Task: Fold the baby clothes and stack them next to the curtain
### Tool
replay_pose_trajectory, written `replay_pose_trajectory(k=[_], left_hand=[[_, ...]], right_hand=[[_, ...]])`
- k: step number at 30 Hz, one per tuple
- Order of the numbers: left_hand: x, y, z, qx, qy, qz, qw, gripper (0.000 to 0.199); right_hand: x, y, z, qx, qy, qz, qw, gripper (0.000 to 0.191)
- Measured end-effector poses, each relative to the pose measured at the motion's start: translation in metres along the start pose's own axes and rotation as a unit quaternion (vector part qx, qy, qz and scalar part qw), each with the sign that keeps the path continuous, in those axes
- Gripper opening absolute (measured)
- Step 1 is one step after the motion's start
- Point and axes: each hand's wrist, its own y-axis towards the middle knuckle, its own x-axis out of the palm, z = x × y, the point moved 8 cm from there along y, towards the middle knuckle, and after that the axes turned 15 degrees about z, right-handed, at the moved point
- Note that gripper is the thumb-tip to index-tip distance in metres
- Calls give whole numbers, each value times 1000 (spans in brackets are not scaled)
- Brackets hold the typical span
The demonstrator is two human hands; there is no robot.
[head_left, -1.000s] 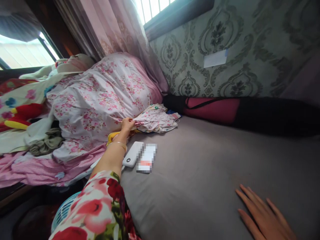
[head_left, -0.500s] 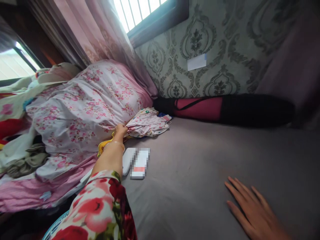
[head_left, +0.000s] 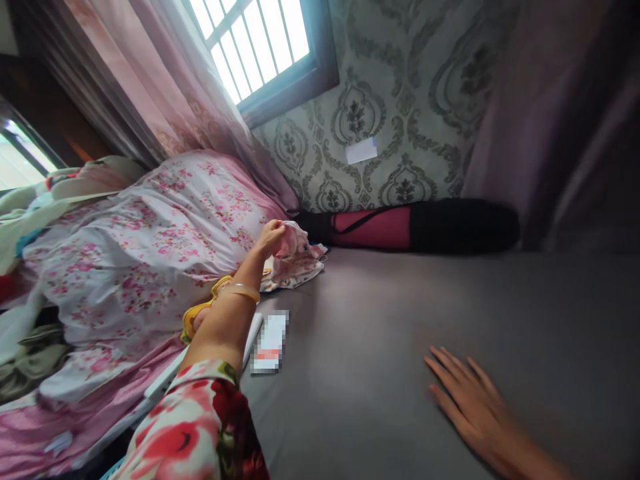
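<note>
- One edge of the printed cloth (head_left: 300, 268) is now raised in my left hand (head_left: 273, 239); half a second ago it lay pulled out low beside the floral quilt (head_left: 165, 227), and my hand has since come up and in toward the long bag (head_left: 415, 227).
- By my judgement, that means I am now working the cloth from a lifted edge, turning part of it back over the rest, which sits crumpled.
- The cloth lies just beside the long bag's left end, on my side of it; whether they touch, I can't tell.
- It has no clear front: the held edge points up to my fingers, while a small loop at the other side points right, along the long bag.
- Its long axis is loose, seeming to slant from my forearm (head_left: 225, 327) toward the long bag, though my arm may hide some.
- My left thumb and fingers are pinched together on that edge.
- My right hand (head_left: 467, 400) stays spread, palm down on the grey sheet (head_left: 370, 313), holding nothing, well apart from the long bag on my side.
</note>
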Motion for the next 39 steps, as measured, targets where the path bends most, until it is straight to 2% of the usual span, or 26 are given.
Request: replay_pose_trajectory(k=[2, 4, 6, 8, 10, 13, 15, 17, 19, 21, 24, 26, 27, 29, 32, 35, 37, 39], left_hand=[[21, -21, 31, 43, -65, -78, 994, 34], [41, -49, 66, 88, -133, -172, 972, 38], [55, -82, 98, 104, -177, -251, 946, 43], [65, -117, 128, 96, -205, -323, 919, 44], [67, -151, 158, 92, -226, -384, 891, 43], [62, -191, 193, 104, -248, -436, 859, 40], [58, -207, 205, 108, -264, -453, 845, 38], [60, -214, 207, 102, -275, -459, 838, 37], [66, -217, 199, 84, -280, -467, 835, 36], [75, -221, 189, 53, -293, -490, 819, 36], [91, -237, 180, 6, -343, -531, 775, 40], [103, -252, 179, -11, -362, -545, 756, 41], [111, -260, 178, -16, -361, -546, 756, 39], [129, -276, 174, -23, -340, -538, 771, 33], [157, -299, 166, -27, -305, -523, 795, 26], [178, -318, 163, -11, -316, -514, 798, 31], [186, -327, 163, 0, -338, -507, 793, 37], [189, -332, 165, 6, -353, -495, 794, 39]], right_hand=[[-1, 2, 3, 21, 21, -14, 999, 52], [-7, 10, 3, 46, 58, -26, 997, 50], [-23, 25, -1, 72, 108, -15, 991, 50], [-51, 49, -10, 97, 155, 44, 982, 51], [-88, 73, -20, 128, 172, 146, 966, 54], [-130, 99, -34, 158, 216, 267, 926, 65], [-138, 109, -38, 170, 279, 257, 910, 54], [-139, 112, -35, 186, 332, 203, 902, 43], [-148, 110, -26, 207, 344, 166, 901, 41], [-170, 104, -16, 222, 323, 169, 904, 39], [-211, 96, -8, 240, 275, 176, 914, 36], [-226, 90, -5, 248, 250, 144, 925, 37], [-229, 86, -2, 250, 237, 122, 931, 37], [-227, 78, 9, 250, 204, 81, 943, 38], [-211, 65, 33, 244, 118, 29, 962, 34], [-193, 61, 49, 232, 36, -3, 972, 30], [-181, 68, 48, 215, 33, -5, 976, 36], [-168, 79, 38, 186, 76, -5, 980, 44]])
